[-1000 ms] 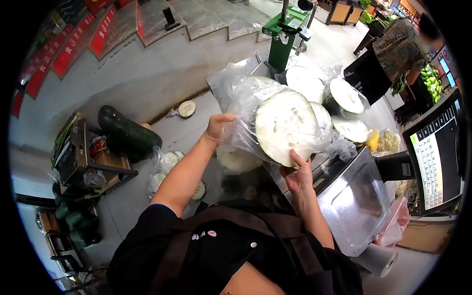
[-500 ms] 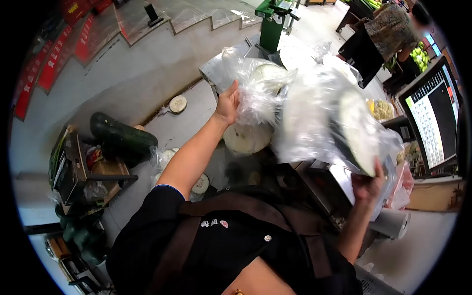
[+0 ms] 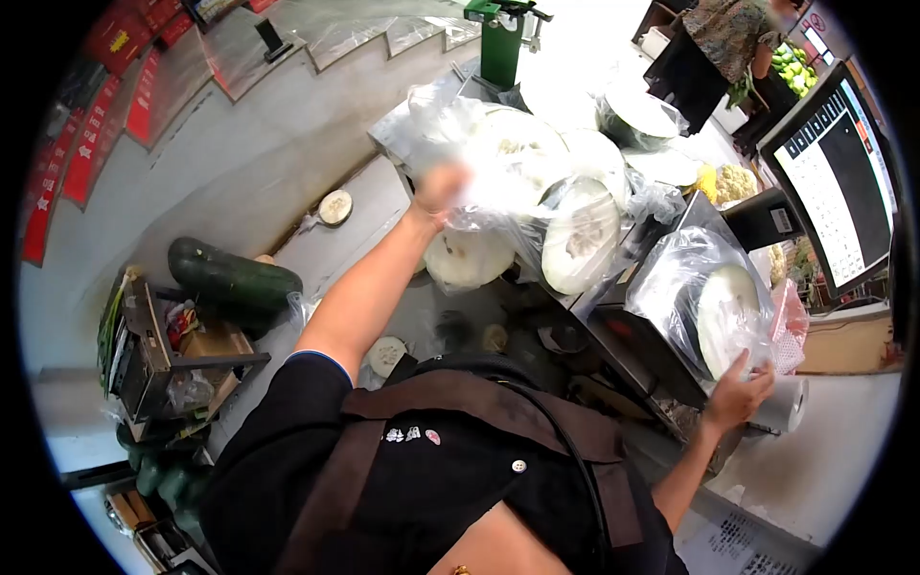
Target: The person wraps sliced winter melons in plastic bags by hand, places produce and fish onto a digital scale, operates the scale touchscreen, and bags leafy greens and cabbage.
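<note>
My right hand (image 3: 738, 391) grips the lower end of a cut winter melon piece (image 3: 730, 321) in a clear plastic bag. That piece lies on a flat surface at the right, its pale face up. My left hand (image 3: 441, 190), blurred, is closed at a clear plastic bag (image 3: 436, 125) beside the heaped melon pieces; its fingers are not sharp. Just right of it lie a large pale melon piece (image 3: 522, 149) and a wrapped half with a hollow core (image 3: 581, 235). Below the left hand is a round cut melon (image 3: 468, 257).
A monitor (image 3: 834, 177) stands at the right, above a roll of bags (image 3: 784, 404). A green device (image 3: 500, 48) stands behind the pile. At left are a whole winter melon (image 3: 235, 280) and a crate (image 3: 182, 340). A person (image 3: 714, 48) stands at the far right.
My right hand has moved the bagged melon piece right and down onto the surface, away from the pile. My left hand stays near the other plastic bag. The view has shifted slightly.
</note>
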Action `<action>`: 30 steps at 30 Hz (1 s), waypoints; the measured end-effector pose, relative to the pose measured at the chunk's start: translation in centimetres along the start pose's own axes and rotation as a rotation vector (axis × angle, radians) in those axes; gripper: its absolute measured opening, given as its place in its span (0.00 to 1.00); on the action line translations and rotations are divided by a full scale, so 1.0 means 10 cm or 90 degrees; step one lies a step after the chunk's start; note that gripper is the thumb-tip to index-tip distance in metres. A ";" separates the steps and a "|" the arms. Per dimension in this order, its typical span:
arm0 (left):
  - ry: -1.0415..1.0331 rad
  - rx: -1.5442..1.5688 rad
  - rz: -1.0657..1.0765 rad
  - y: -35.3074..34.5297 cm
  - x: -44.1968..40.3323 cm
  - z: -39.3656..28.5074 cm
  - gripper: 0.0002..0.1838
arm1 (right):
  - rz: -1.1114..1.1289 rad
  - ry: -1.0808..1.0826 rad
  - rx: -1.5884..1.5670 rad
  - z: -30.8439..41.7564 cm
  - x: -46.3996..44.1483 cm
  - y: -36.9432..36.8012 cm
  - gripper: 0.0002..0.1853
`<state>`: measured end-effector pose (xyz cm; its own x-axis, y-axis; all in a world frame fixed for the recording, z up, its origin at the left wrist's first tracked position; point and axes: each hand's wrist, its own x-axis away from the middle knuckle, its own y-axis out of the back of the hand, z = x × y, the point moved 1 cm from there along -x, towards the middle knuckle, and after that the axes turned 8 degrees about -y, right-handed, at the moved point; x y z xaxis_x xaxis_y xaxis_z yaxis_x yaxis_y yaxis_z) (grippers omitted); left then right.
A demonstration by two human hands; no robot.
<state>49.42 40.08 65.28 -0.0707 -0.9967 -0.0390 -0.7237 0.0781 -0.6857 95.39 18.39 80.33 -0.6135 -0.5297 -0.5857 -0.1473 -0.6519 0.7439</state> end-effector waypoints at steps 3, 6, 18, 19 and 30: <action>-0.006 0.044 0.020 0.12 -0.06 0.08 0.09 | 0.633 -0.056 -0.432 0.83 0.82 -0.07 0.08; 0.014 0.037 -0.001 -0.03 -0.03 0.03 0.09 | 1.373 -0.386 -0.591 1.43 1.95 -0.65 0.42; 0.107 -0.539 -0.027 -0.51 0.09 -0.35 0.09 | 1.222 -0.841 -0.777 2.07 2.28 -1.80 0.22; 0.104 -0.768 -0.004 -0.71 0.18 -0.51 0.09 | 1.224 -0.798 -0.720 2.00 2.19 -1.77 0.21; -0.032 -0.657 0.003 -0.30 -0.35 -0.23 0.10 | 1.327 -0.557 -0.645 1.46 1.97 -1.35 0.18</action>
<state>50.25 43.39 69.16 -0.0629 -0.9943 -0.0861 -0.9620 0.0374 0.2703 74.01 24.67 63.50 0.4934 -0.4632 0.7362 0.8507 0.0807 -0.5194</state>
